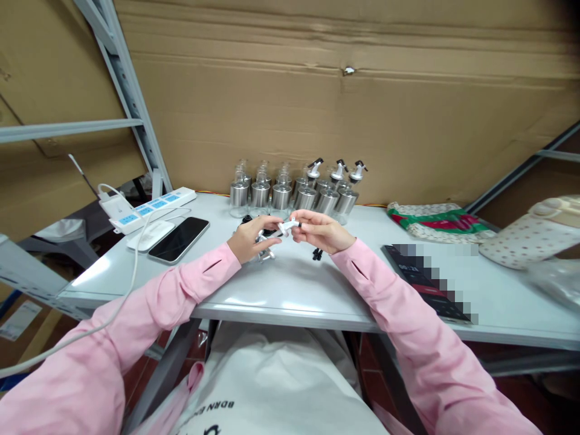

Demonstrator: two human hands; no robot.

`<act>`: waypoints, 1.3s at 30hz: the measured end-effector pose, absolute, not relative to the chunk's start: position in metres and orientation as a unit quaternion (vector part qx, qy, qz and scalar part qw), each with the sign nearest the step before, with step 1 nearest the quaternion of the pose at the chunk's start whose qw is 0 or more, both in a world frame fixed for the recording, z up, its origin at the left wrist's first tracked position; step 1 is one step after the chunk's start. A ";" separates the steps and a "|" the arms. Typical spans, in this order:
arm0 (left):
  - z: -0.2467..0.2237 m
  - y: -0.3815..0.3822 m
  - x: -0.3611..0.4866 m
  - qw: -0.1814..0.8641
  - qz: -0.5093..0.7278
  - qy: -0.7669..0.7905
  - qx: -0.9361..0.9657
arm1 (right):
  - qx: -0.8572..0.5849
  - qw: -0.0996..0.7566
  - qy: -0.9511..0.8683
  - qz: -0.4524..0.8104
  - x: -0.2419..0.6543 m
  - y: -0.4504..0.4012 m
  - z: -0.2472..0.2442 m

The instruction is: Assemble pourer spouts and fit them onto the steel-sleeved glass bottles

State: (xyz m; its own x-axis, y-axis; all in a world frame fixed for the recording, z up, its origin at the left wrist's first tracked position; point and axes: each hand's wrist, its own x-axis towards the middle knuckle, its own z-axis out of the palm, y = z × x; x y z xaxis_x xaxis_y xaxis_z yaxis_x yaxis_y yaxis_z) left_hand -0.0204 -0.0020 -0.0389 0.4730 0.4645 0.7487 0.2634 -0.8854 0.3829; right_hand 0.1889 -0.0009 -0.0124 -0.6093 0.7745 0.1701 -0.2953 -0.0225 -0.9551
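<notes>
Both my hands meet above the middle of the table. My left hand [254, 237] pinches the left end of a small white spout piece [286, 228]. Fingers of my right hand [322, 231] close on its other end, where a small dark tip shows. More white spout pieces [266, 255] lie under and beside my left hand, partly hidden by it. Small black parts [318, 254] rest on the table below my right hand, and other black parts [247, 219] are behind my left hand. Glass bottles with metal sleeves [281, 197] stand in rows behind; three carry white spouts with black levers [338, 170].
On the left of the table [290, 302] are a power strip [156, 208], a white charging pad [149, 235], a phone [179, 240] and a cable. A dark tablet [419, 278], patterned cloth [439, 222] and dotted item [521, 238] are at right. Cardboard [272, 109] rises behind.
</notes>
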 end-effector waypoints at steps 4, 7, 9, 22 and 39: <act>-0.037 0.001 -0.023 0.128 0.459 0.224 0.850 | -0.228 0.397 -0.593 0.662 0.187 0.000 -0.014; -0.032 0.008 -0.028 0.128 0.450 0.219 0.856 | -0.251 0.420 -0.600 0.632 0.187 0.000 -0.013; -0.028 0.017 -0.036 0.099 0.454 0.252 0.849 | -0.267 0.464 -0.578 0.616 0.188 0.002 -0.012; -0.030 0.058 -0.067 -0.043 0.129 0.483 0.865 | -0.330 0.536 -0.528 0.570 0.195 0.007 -0.007; -0.019 0.045 -0.058 -0.029 0.335 0.484 0.808 | -0.332 0.542 -0.540 0.551 0.199 0.011 -0.011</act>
State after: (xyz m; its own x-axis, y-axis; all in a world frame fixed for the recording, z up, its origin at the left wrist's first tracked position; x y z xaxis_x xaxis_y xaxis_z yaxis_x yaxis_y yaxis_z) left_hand -0.0584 0.0449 -0.0187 0.3077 0.7623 0.5693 0.8011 -0.5304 0.2772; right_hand 0.1988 0.0106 -0.0109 -0.1918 0.9566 0.2192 -0.2382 0.1712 -0.9560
